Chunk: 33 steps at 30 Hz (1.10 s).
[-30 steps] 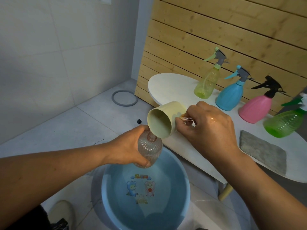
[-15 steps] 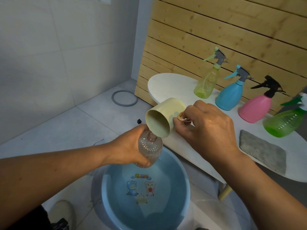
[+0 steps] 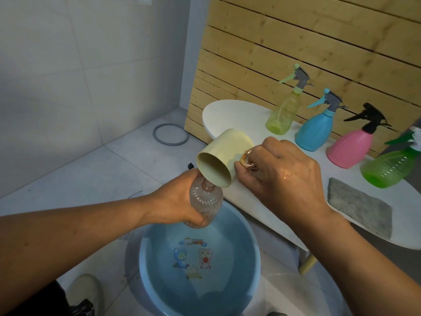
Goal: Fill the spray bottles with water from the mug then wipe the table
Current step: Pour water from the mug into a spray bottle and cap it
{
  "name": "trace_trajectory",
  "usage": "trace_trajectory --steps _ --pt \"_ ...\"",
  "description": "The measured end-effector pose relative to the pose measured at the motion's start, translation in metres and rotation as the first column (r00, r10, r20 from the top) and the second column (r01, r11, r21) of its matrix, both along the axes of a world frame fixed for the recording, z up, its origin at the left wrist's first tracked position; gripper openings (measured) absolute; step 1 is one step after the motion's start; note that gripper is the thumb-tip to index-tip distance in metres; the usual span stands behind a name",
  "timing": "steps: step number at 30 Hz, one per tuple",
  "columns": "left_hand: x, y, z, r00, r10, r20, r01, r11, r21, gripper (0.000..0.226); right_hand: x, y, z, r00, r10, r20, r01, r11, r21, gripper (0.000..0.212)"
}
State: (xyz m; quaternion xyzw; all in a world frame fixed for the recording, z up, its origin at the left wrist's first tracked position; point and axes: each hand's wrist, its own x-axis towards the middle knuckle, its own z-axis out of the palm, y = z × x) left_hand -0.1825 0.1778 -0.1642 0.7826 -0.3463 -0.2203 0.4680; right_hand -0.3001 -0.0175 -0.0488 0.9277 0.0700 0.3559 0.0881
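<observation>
Pale wall tiles and a slatted pine panel (image 3: pixel 296 42) back a white oval counter (image 3: pixel 227 115), and below its near edge a round blue plastic basin (image 3: pixel 255 254) of water sits on the grey tiled floor. Filling is the step in hand. Over the basin, the left hand (image 3: pixel 177 201) has its grip wrapped round a clear ribbed plastic bottle (image 3: pixel 205 201) with its top off, held upright. The right hand (image 3: pixel 284 179) pinches the handle side of a cream plastic mug (image 3: pixel 218 160), tipped nearly on its side so that its lower rim meets the bottle's open neck. I cannot make out a stream of water, so how full the bottle is I cannot tell. Next, I would judge, the mug needs righting and the bottle needs its spray head; no loose head shows.

Along the counter against the slats stand four capped spray bottles: a yellow-green translucent one (image 3: pixel 282 112), a light blue one (image 3: pixel 316 131), a pink one with a black trigger (image 3: pixel 348 149) and a green translucent one (image 3: pixel 387 169). A grey folded cloth (image 3: pixel 357 208) lies near the counter's front edge, ready for wiping. A grey ring (image 3: pixel 170 135) lies on the floor by the wall.
</observation>
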Motion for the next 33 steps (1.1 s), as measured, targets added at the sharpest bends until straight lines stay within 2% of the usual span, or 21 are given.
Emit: trace_trajectory --steps 9,11,13,15,17,21,24,28,31,33 --pt "0.003 -0.003 -0.002 0.999 0.050 0.017 -0.049 0.998 -0.041 0.101 0.000 0.001 0.003 0.993 0.097 0.072 -0.091 0.992 -0.085 0.031" --pt "0.004 -0.003 -0.001 0.999 0.052 0.005 -0.052 0.998 -0.044 0.104 0.000 0.000 0.001 0.994 0.084 0.071 -0.083 0.996 -0.018 0.030" --pt "0.003 -0.002 0.000 0.999 0.049 -0.011 -0.050 0.998 -0.045 0.106 0.002 0.001 0.000 0.998 0.020 0.056 -0.028 0.987 0.160 0.030" --pt "0.002 0.001 0.002 0.998 0.057 -0.012 -0.057 0.998 -0.034 0.104 0.003 0.000 0.000 0.998 -0.065 -0.008 0.063 0.918 0.390 0.030" --pt "0.001 0.004 0.005 0.998 0.062 0.012 -0.062 0.998 -0.025 0.099 0.007 -0.009 -0.003 0.990 -0.092 -0.108 0.139 0.786 0.603 0.035" --pt "0.003 0.011 0.005 0.997 0.073 0.008 -0.073 0.997 -0.024 0.096 0.017 -0.021 -0.013 0.964 0.001 -0.265 0.227 0.513 0.828 0.043" --pt "0.003 0.015 -0.003 0.995 0.093 -0.022 -0.094 0.995 -0.044 0.095 0.022 -0.024 -0.023 0.937 0.046 -0.347 0.291 0.449 0.845 0.041" --pt "-0.003 0.015 -0.028 0.990 0.129 -0.051 -0.132 0.990 -0.055 0.094 0.033 -0.037 -0.056 0.868 0.090 -0.488 0.446 0.288 0.847 0.041" --pt "-0.010 0.013 -0.051 0.984 0.143 -0.104 -0.149 0.987 -0.052 0.096 0.039 -0.044 -0.100 0.819 0.102 -0.564 0.528 0.252 0.811 0.041" --pt "-0.015 0.010 -0.068 0.980 0.155 -0.127 -0.162 0.986 -0.048 0.097 0.038 -0.048 -0.135 0.768 0.091 -0.634 0.593 0.273 0.757 0.038"
